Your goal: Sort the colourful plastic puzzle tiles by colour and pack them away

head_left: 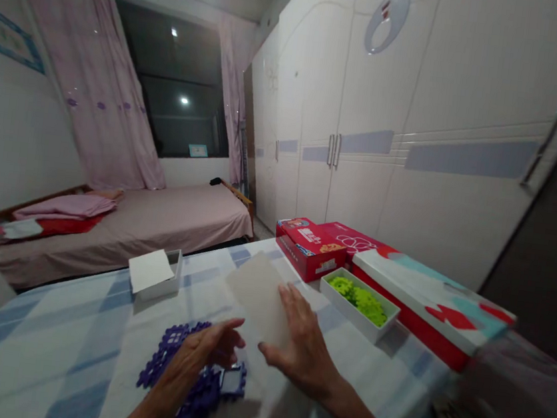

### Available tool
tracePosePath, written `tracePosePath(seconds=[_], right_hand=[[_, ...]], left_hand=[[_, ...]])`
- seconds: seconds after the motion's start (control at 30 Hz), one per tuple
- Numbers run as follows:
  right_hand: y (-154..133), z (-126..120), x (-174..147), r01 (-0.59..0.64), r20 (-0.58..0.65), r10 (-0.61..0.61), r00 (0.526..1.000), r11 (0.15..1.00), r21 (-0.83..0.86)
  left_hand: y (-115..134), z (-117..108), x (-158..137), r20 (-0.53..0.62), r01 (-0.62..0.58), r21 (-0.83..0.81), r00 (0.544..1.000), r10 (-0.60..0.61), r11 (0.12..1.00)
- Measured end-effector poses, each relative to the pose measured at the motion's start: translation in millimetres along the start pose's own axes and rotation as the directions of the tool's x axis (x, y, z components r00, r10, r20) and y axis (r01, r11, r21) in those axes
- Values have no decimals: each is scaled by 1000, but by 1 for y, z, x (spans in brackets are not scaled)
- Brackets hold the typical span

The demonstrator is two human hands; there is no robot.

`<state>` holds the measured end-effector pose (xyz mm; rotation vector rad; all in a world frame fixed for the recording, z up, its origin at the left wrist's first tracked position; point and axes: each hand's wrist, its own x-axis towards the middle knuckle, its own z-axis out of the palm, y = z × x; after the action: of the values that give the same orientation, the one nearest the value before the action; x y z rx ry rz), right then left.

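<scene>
My right hand (301, 342) is spread, with thumb and fingers apart, over the right side of a pale, blank flat card or lid (255, 290). Its fingertips overlap that edge; whether they press on it I cannot tell. My left hand (207, 348) hovers half-curled with fingers apart and nothing visible in it. Beneath it lie purple interlocking plastic pieces (164, 357), partly joined and partly hidden by the hand and forearm. One purple square frame piece (233, 379) with a pale centre sits just right of the left hand.
Bright green pieces (358, 300) fill a white open box (327, 287) on the right. Behind stand a red box (311, 250) and a long patterned box (419, 299). Another white box (175, 271), partly covered, is at the table's left back. A bed (182, 215) lies beyond.
</scene>
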<state>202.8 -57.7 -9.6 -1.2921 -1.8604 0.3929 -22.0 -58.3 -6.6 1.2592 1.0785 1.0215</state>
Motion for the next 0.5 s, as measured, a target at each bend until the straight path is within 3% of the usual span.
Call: tracePosePath(seconds=[0.07,0.13,0.23,0.3,0.37,0.4,0.5], right_hand=[[9,-26,-10,-161,14,166,986,927,339],[15,-49,-24,-271,139,244,960,674,687],[15,-60,-49,-384,355,156,922,246,890],[10,-52,-64,-512,514,15,858,103,853],[5,-36,-77,-615,620,-103,778,78,785],[3,-29,-82,-639,648,-125,751,106,762],[-1,-14,-87,-604,664,-38,747,378,702]], left_hand=[[-5,-15,0,-3,40,11,999,-40,999],[-8,-27,1,-67,83,11,994,-82,996],[-9,-27,2,-129,106,-14,986,-107,994],[-9,-14,2,-104,88,-56,990,-93,995],[-10,3,-1,-33,62,-95,997,-65,994],[-12,11,-3,8,56,-101,998,-56,993],[-21,25,-15,49,64,-92,997,-60,994]])
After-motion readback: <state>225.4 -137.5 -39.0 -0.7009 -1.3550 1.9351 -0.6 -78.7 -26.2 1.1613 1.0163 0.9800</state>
